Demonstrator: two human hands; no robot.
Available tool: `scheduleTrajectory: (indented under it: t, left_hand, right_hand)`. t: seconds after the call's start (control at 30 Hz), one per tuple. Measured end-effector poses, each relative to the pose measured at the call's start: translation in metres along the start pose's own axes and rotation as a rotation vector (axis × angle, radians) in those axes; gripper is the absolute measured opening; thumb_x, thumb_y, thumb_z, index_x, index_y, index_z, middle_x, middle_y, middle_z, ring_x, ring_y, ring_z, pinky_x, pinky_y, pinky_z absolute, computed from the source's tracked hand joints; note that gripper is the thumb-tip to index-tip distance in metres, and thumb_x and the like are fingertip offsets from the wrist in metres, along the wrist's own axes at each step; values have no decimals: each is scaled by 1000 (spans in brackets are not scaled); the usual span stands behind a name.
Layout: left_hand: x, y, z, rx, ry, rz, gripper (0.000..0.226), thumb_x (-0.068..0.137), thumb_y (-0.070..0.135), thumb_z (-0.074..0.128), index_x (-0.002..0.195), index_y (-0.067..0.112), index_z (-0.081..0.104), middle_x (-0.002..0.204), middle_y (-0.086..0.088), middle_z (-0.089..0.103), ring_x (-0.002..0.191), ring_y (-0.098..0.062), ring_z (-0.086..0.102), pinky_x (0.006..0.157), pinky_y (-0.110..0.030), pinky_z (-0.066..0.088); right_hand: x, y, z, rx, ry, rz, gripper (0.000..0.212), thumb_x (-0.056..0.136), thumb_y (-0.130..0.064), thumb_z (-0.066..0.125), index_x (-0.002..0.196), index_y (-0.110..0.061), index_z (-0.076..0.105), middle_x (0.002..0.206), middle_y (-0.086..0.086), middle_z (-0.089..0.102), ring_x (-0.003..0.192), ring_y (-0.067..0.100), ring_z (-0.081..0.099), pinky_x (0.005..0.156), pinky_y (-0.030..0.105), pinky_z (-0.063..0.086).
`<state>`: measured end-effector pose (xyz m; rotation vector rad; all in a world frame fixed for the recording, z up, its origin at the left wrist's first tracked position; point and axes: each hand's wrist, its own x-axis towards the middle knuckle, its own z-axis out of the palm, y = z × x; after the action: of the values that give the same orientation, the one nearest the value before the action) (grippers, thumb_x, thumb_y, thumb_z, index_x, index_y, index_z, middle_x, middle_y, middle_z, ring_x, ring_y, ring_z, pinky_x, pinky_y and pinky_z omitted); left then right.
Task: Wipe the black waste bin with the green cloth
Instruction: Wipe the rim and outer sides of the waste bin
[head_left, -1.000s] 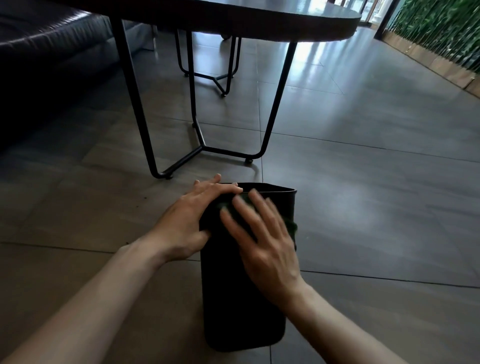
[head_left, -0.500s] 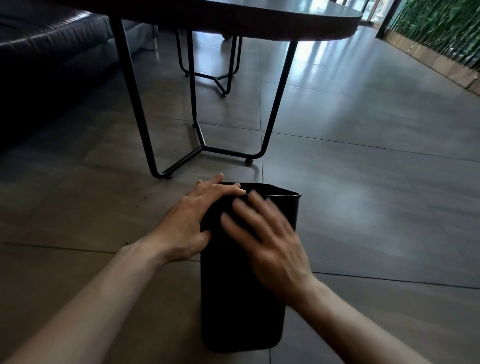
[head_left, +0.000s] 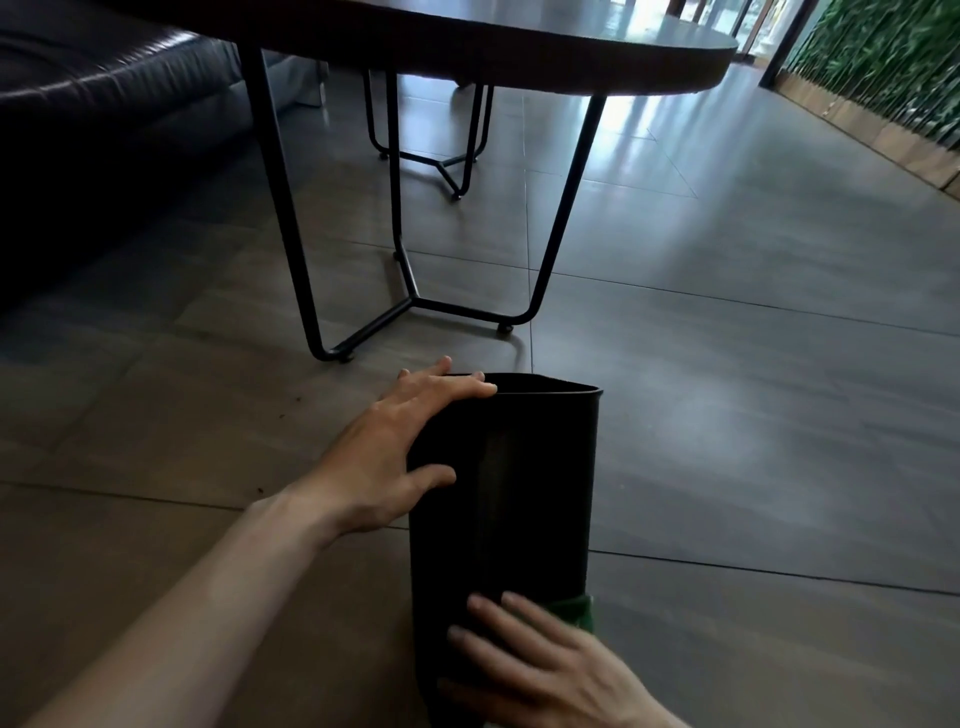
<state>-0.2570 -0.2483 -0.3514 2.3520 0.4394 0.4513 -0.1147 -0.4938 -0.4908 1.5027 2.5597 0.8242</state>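
Note:
The black waste bin (head_left: 519, 483) lies on its side on the tiled floor, its open mouth pointing away from me. My left hand (head_left: 395, 452) holds its left side near the rim, fingers laid along the top edge and thumb on the upper wall. My right hand (head_left: 540, 670) presses flat on the bin's wall near its base. The green cloth (head_left: 574, 609) lies under that hand, and only a corner shows at the bin's right edge.
A dark round table (head_left: 519, 47) on thin black metal legs (head_left: 291, 228) stands just beyond the bin. A black leather sofa (head_left: 104, 130) fills the far left. A green plant wall (head_left: 883, 57) runs along the far right. Open floor tiles lie to the right.
My right hand has slid with the cloth from the bin's rim down its wall to near the base. My left hand has stayed on the rim.

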Motion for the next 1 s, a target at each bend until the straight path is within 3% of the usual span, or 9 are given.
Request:
scheduleTrajectory:
  t: [0.13,0.2,0.27,0.4,0.5,0.57,0.8,0.9,1.0]
  left_hand:
    - [0,-1,1,15,13,13,87,77,5,80,144,45,42,154,27,39,151,3,16,128,-44,13]
    - [-1,-2,1,9,26,27,85,78,8,80,143,47,42,149,41,33,147,13,13,128,-41,13]
    - [-1,-2,0,5,38,16,86,78,12,82,143,50,39,143,51,27,144,21,10,128,-40,12]
    - [0,-3,0,3,23,18,93,72,-5,74,145,43,43,153,25,41,152,2,17,127,-45,14]
    - [-1,-4,1,8,13,13,89,78,9,81,144,50,39,154,28,38,151,5,14,128,-43,13]
    - [-2,-3,2,4,9,20,88,79,11,81,143,52,38,154,29,37,151,5,13,128,-43,13]
    - [-2,-2,2,7,41,45,86,77,4,78,143,46,43,153,26,42,151,4,18,127,-43,16]
    - [-3,-2,2,6,38,48,91,73,-5,73,143,44,44,153,25,42,151,3,19,127,-44,17]
    - [-3,-2,1,12,17,46,89,74,-1,76,143,45,43,153,27,41,151,4,16,127,-44,15]
  right_hand:
    - [55,67,-30,296,253,458,45,110,-23,48,155,-23,47,160,12,46,155,37,31,123,54,34]
    - [83,96,-41,311,314,657,45,111,-30,41,155,-21,47,160,13,44,156,36,27,121,56,36]
    - [97,106,-43,306,329,724,47,111,-32,39,156,-20,45,161,13,42,156,37,26,121,57,35]
    - [69,61,-21,193,260,461,47,106,-23,59,152,-22,50,160,11,46,155,39,29,124,56,31]
    - [21,17,-8,65,92,143,43,110,-21,48,153,-26,49,158,5,50,155,39,29,119,50,40]
    - [7,14,-12,36,13,49,45,112,-22,42,157,-28,42,160,1,47,156,38,25,117,46,42]
    - [83,96,-47,242,280,641,47,106,-23,54,152,-20,50,160,11,46,156,35,29,124,51,34]
    - [88,85,-42,226,295,620,47,106,-23,59,152,-18,52,160,12,45,156,36,29,124,53,32]
    - [57,48,-28,173,227,424,43,105,-21,63,147,-19,57,156,11,51,153,38,35,120,54,38]
